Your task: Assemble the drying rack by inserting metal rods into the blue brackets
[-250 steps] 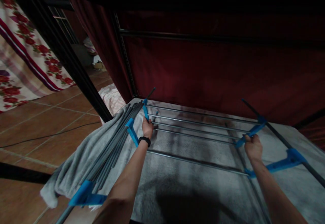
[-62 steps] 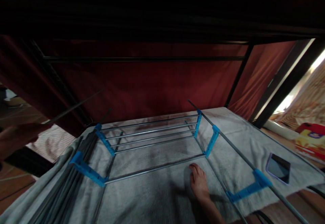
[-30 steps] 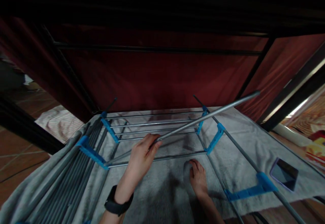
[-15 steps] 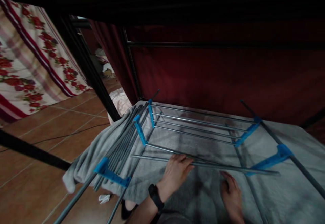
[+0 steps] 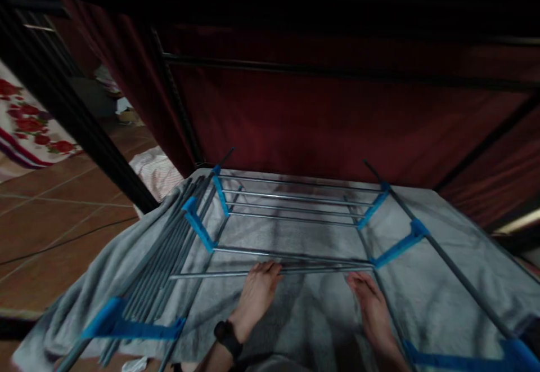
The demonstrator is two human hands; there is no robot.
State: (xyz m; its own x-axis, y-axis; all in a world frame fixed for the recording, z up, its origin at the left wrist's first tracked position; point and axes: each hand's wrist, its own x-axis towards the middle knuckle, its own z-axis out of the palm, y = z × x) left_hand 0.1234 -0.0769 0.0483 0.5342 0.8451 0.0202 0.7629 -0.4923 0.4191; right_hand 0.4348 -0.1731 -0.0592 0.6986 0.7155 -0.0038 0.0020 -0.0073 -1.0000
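A partly built drying rack [image 5: 295,197] of grey metal rods and blue plastic connectors [image 5: 198,228] lies flat on a grey towel [image 5: 464,299]. A loose metal rod [image 5: 202,274] lies crosswise along the rack's near rung. My left hand [image 5: 257,296], with a black watch on the wrist, has its fingertips curled on this rod near its middle. My right hand [image 5: 371,304] lies flat on the towel with fingers stretched, its tips close to the rod's right end and the blue connector [image 5: 396,245].
A bundle of grey rods [image 5: 164,254] lies along the towel's left side. A dark red curtain [image 5: 316,119] hangs right behind the rack. A black post [image 5: 84,130] slants at left, above the brown tile floor [image 5: 50,220]. Floral cloth [image 5: 25,130] shows at far left.
My left hand fetched a loose rod from the left, swung it over the rack and lowered it along the near rung. My right hand stayed flat on the towel.
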